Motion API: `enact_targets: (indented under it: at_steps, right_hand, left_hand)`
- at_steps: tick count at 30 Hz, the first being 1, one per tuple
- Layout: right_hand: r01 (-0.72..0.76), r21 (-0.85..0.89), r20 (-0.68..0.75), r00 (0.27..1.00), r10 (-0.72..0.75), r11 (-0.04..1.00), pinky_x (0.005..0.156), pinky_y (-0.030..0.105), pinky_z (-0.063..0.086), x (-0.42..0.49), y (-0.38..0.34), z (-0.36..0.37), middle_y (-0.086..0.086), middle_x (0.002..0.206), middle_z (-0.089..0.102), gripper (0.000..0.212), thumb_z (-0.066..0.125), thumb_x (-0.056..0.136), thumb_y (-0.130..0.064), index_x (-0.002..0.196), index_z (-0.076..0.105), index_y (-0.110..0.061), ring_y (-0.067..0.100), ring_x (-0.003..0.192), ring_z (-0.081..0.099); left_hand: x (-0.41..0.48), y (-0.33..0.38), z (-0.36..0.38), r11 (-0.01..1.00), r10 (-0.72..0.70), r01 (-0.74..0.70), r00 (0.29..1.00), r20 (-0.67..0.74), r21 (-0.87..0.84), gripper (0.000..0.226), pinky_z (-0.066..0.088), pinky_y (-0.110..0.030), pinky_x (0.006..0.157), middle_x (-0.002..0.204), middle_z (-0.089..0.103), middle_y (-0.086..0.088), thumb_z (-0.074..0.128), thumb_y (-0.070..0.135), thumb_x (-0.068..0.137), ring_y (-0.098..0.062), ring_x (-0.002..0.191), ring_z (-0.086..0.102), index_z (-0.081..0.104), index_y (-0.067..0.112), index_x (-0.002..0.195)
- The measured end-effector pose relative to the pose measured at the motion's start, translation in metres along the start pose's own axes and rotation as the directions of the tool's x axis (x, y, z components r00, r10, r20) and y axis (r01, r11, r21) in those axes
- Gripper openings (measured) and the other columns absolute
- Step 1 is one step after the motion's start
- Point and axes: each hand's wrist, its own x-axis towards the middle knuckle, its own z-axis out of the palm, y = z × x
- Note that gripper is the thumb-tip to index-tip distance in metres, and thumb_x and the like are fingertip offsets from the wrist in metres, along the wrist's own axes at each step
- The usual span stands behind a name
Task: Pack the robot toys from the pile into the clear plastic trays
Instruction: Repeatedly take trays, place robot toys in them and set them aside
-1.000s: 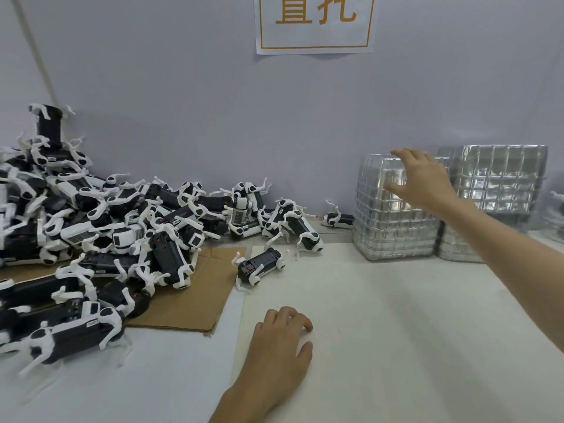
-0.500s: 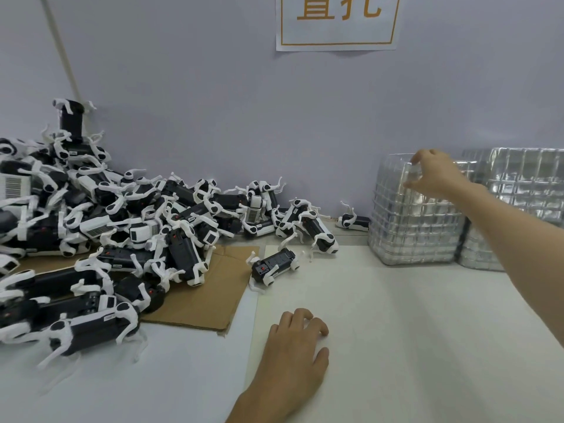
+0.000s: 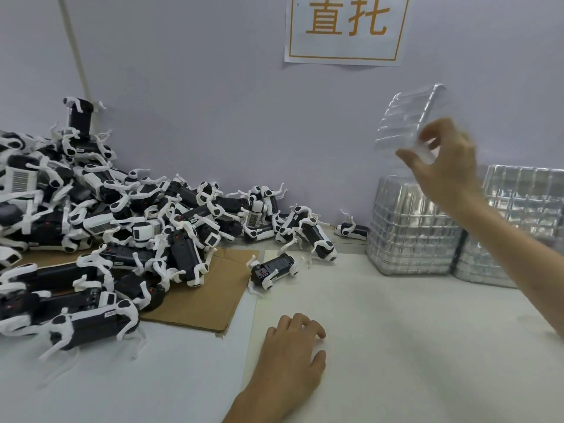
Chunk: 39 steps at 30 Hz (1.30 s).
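Above gridded stacks (image 3: 412, 233), right hand (image 3: 442, 166) pinches a clear ribbed tray (image 3: 409, 120).

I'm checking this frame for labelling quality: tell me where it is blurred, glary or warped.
Head view: the right hand and the clear tray it holds are smeared by motion blur; the tray stacks glint with highlights, muddling their edges; the wall strip at upper left leans, wide-angle distortion; the toy pile and left hand look fairly sharp, under soft light with faint shadows.
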Motion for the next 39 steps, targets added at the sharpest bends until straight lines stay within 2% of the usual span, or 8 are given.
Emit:
enact_targets:
  at_steps: [3,6,9,18,23,27,33,39]
  right_hand:
    - [0.018,0.191,0.085,0.996,-0.035,0.981,0.080,0.017,0.046,-0.051,-0.037,-0.012,-0.010,0.092,0.062,0.034,0.077,0.086,-0.029,0.109,0.055,-0.017,0.004,0.081,0.059]
    - [-0.020,0.313,0.156,0.987,-0.031,0.950,0.062,0.006,0.042,-0.112,-0.064,-0.017,-0.018,0.089,0.060,0.029,0.068,0.084,-0.036,0.105,0.053,-0.023,-0.009,0.077,0.059]
    - [-0.081,0.380,0.216,0.976,-0.004,0.921,0.056,0.017,0.046,-0.165,-0.077,-0.008,-0.013,0.085,0.064,0.021,0.064,0.083,-0.040,0.100,0.055,-0.030,0.001,0.077,0.062]
    - [-0.134,0.270,0.416,0.909,0.010,0.953,0.099,0.032,0.040,-0.231,-0.071,0.015,-0.030,0.124,0.060,0.047,0.074,0.089,-0.039,0.130,0.052,-0.042,-0.002,0.109,0.061]
    - [-0.172,0.236,0.381,0.922,0.072,0.956,0.087,0.034,0.047,-0.237,-0.061,0.012,-0.026,0.104,0.065,0.040,0.074,0.086,-0.032,0.118,0.055,-0.046,0.002,0.095,0.063]
    - [-0.228,0.328,0.367,0.925,0.099,0.917,0.072,0.018,0.048,-0.242,-0.069,0.016,-0.019,0.098,0.068,0.038,0.080,0.084,-0.024,0.108,0.057,-0.043,0.006,0.088,0.069]
    - [-0.287,0.354,0.454,0.885,0.105,0.890,0.082,0.015,0.046,-0.240,-0.071,0.017,-0.022,0.100,0.070,0.035,0.058,0.086,-0.064,0.111,0.062,-0.040,0.003,0.098,0.067]
    - [-0.277,0.386,0.438,0.895,0.089,0.880,0.077,0.024,0.051,-0.239,-0.076,0.014,-0.021,0.096,0.070,0.023,0.057,0.090,-0.056,0.107,0.062,-0.040,0.008,0.092,0.068]
  left_hand:
    - [0.001,0.005,-0.006,0.950,-0.076,0.060,0.996,-0.041,-0.307,0.024,0.037,-0.026,0.098,0.126,0.050,0.022,0.056,0.040,0.098,-0.002,0.115,0.049,0.053,0.040,0.121]
    - [0.002,0.011,-0.018,0.536,-0.108,0.067,0.994,0.010,-0.842,0.028,0.048,-0.022,0.080,0.113,0.068,0.011,0.071,0.040,0.087,-0.011,0.097,0.067,0.062,0.032,0.113]
    - [0.001,0.011,-0.028,0.305,-0.053,0.025,0.999,0.009,-0.952,0.045,0.050,-0.027,0.075,0.106,0.074,-0.002,0.071,0.045,0.078,-0.018,0.089,0.070,0.066,0.019,0.115]
    - [0.001,0.011,-0.027,0.200,-0.121,0.011,0.993,-0.013,-0.980,0.026,0.053,-0.026,0.079,0.103,0.076,-0.009,0.066,0.029,0.088,-0.025,0.093,0.073,0.072,0.011,0.106]
    - [-0.001,0.009,-0.029,0.098,-0.030,0.063,0.998,0.060,-0.993,0.029,0.056,-0.033,0.093,0.117,0.073,-0.012,0.069,0.020,0.087,-0.027,0.112,0.069,0.071,0.011,0.115]
    - [-0.002,0.019,-0.021,0.153,-0.058,0.035,0.998,0.027,-0.988,0.015,0.058,-0.035,0.088,0.103,0.076,-0.008,0.067,0.017,0.093,-0.016,0.086,0.071,0.079,0.013,0.102]
    - [0.001,0.017,-0.021,0.151,-0.166,0.006,0.986,-0.019,-0.989,0.015,0.059,-0.031,0.075,0.096,0.077,-0.017,0.065,0.011,0.091,-0.032,0.088,0.075,0.080,0.015,0.088]
    - [0.000,0.017,-0.024,0.155,-0.184,0.014,0.983,-0.015,-0.988,0.013,0.060,-0.034,0.067,0.087,0.076,-0.019,0.074,0.023,0.080,-0.034,0.083,0.075,0.079,0.011,0.084]
